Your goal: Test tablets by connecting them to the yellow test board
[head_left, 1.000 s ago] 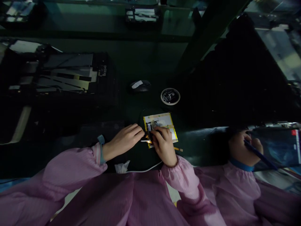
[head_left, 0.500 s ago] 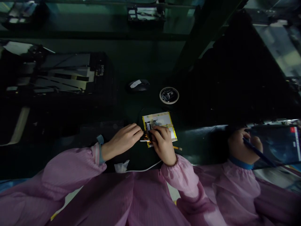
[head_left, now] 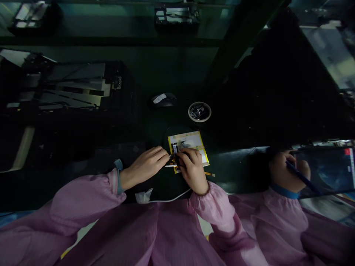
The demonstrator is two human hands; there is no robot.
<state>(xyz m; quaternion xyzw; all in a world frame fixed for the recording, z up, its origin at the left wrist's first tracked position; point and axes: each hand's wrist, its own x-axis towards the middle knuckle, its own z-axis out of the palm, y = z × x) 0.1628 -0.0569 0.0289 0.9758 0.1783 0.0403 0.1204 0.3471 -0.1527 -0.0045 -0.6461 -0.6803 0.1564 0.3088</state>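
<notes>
A flat white panel with yellow edges (head_left: 191,140), much like a tablet battery pack, lies on the dark bench and carries a small dark circuit board (head_left: 175,147). My left hand (head_left: 146,164) is closed, its fingertips pinched together at the board's lower left; what they pinch is too small to make out. Over the panel's lower middle, my right hand (head_left: 192,168) is closed with curled fingers against the board, hiding what is under them. A thin white strip (head_left: 171,166) shows between the hands. An orange flex cable (head_left: 210,174) sticks out at the lower right.
Beyond the panel are a dark computer mouse (head_left: 164,99) and a round pale-rimmed dish (head_left: 199,112) with small parts. Stacked device trays (head_left: 80,87) stand left. On the right a co-worker's hand (head_left: 288,171) holds a blue pen-like tool by a lit tablet (head_left: 330,168).
My left fingertips have shifted very slightly to the right, towards the board. My right hand and the panel stay practically where they were.
</notes>
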